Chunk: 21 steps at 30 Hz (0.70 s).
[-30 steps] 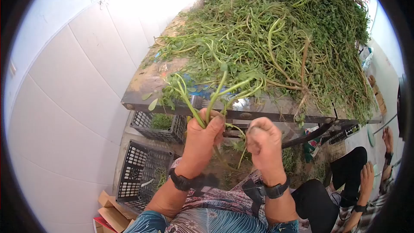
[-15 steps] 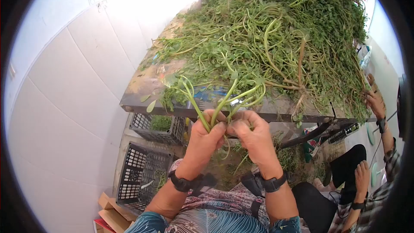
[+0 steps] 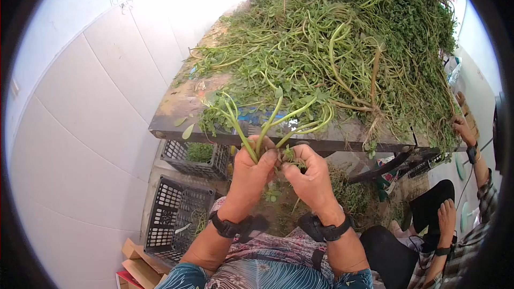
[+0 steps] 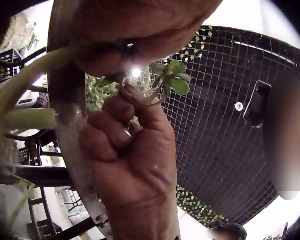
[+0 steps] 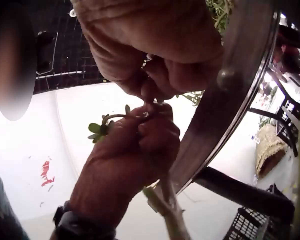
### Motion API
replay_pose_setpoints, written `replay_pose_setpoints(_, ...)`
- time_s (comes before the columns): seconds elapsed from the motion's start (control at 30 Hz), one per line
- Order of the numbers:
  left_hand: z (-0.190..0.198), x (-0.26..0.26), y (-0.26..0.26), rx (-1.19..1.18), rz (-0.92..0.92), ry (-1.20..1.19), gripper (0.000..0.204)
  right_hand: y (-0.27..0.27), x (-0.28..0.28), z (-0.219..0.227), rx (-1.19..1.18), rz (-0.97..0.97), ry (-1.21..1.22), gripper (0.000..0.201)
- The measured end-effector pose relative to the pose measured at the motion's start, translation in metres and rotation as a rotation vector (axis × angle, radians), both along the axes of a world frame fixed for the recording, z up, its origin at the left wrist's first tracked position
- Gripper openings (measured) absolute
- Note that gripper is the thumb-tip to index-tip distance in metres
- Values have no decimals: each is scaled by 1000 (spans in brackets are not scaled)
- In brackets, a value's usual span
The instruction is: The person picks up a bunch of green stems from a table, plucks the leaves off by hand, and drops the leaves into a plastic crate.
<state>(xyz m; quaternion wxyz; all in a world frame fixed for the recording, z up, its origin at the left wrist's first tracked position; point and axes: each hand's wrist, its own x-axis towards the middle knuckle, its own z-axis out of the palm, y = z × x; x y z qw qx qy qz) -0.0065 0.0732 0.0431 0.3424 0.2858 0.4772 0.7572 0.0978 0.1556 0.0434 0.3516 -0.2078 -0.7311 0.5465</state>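
Observation:
In the head view my left hand grips a fan of thick, pale green purslane stalks just in front of the table edge. Their leafy tops lean toward the table. My right hand is close beside it, thumb and fingertips pinching a small leafy purslane sprig. The left wrist view has this sprig's round leaves and curved stem at the right fingertips. From below the left hand, a forked lower stalk sticks out in the right wrist view. The pinching fingertips partly hide the stem between the hands.
A big heap of purslane covers most of the table. Black crates stand below at the left, one holding greens. Cardboard lies nearby. Another person's hand is at the table's right side.
My right hand has come from apart on the right to beside the left and now pinches a sprig. The left hand keeps its grip. The other person's hand has risen to the heap's edge.

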Motion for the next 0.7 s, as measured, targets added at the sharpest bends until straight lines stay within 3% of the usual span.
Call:
replay_pose_setpoints(0.13,-2,2,-1,-37,12,76,10,3,6,5,280,-53,-202,22)
replay_pose_setpoints(0.23,-7,3,2,-9,-2,80,10,4,6,0,281,-85,-109,16)
replay_pose_setpoints(0.33,2,1,-2,-15,3,47,11,18,22,3,-905,327,376,16)
replay_pose_setpoints(0.43,13,-4,-4,-44,47,-43,11,23,29,9,-1025,113,546,20)
replay_pose_setpoints(0.47,10,-6,-2,-29,44,-68,10,25,33,6,-945,230,510,21)
replay_pose_setpoints(0.6,6,-4,3,43,52,-73,9,11,39,-6,-868,324,261,19)
replay_pose_setpoints(0.7,1,-5,4,67,22,-5,16,6,43,-15,-1017,370,234,15)
